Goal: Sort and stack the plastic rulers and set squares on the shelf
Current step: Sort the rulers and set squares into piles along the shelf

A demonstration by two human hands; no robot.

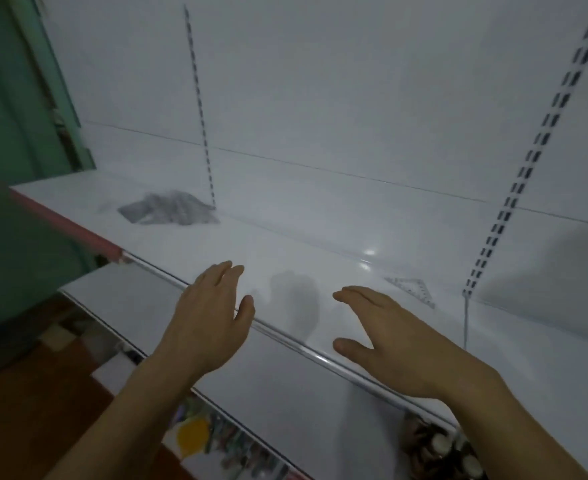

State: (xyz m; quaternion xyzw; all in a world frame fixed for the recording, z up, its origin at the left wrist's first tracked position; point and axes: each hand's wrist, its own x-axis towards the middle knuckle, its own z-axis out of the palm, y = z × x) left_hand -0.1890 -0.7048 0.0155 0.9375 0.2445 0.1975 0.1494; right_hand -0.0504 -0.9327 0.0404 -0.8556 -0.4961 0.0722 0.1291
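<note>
Lower centre of frame: left hand [212,306] and right hand [382,327], both palm-down with fingers straight and relaxed, grasping nothing, held over the front lip of a white shelf [285,244]; contact with the surface not determinable. Just right of the right hand, near a slotted upright [514,188]: one clear plastic set square [415,289], lying flat, faint printed graduations along its edges, long edge running from upper left down to lower right, one corner pointing toward the lower right of frame; markings too pale to read. Centre left, well apart from the hands, at the foot of a second slotted upright [199,109]: a grey, blurred pile of clear rulers and set squares [171,213], fanned and overlapping, individual pieces and their number indistinguishable. Bottom edge: items on a lower shelf [216,441], cut off and dim.
</note>
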